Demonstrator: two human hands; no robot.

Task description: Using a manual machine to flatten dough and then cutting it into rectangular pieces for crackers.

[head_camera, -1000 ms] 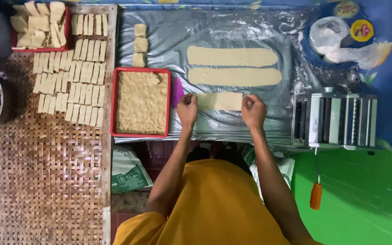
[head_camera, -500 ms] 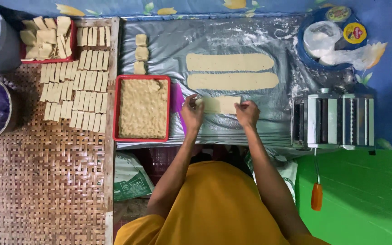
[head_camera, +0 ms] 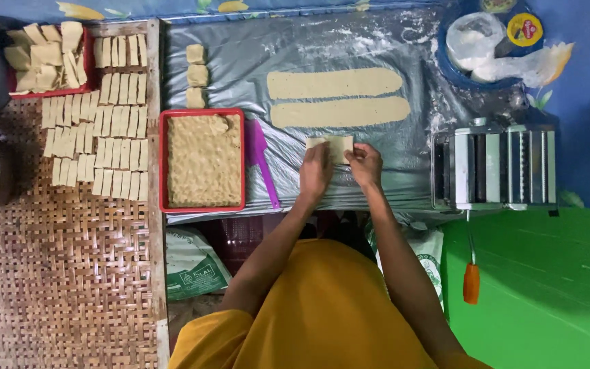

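Head view, looking straight down on a bench covered with a floured plastic sheet (head_camera: 240,61). The left hand (head_camera: 315,174) and the right hand (head_camera: 365,164) pinch the two ends of a small dough piece (head_camera: 336,145), fingers closed on its edges, the piece lying flat on the sheet just below two long dough strips (head_camera: 336,97). Compared with a second ago the piece is markedly shorter and the hands have drawn closer together, which suggests it is being folded or rolled in on itself. To the left of the hands lie a purple scraper (head_camera: 259,160) and a red tray (head_camera: 203,205) filled with a crumbly tan filling. Three small dough blocks (head_camera: 197,75) sit at the sheet's upper left. Farther left, rows of cut dough rectangles (head_camera: 104,130) rest on a woven mat (head_camera: 56,273). At right stands a metal pasta roller (head_camera: 493,167); above it, a blue bowl (head_camera: 469,75) holds a white bag.
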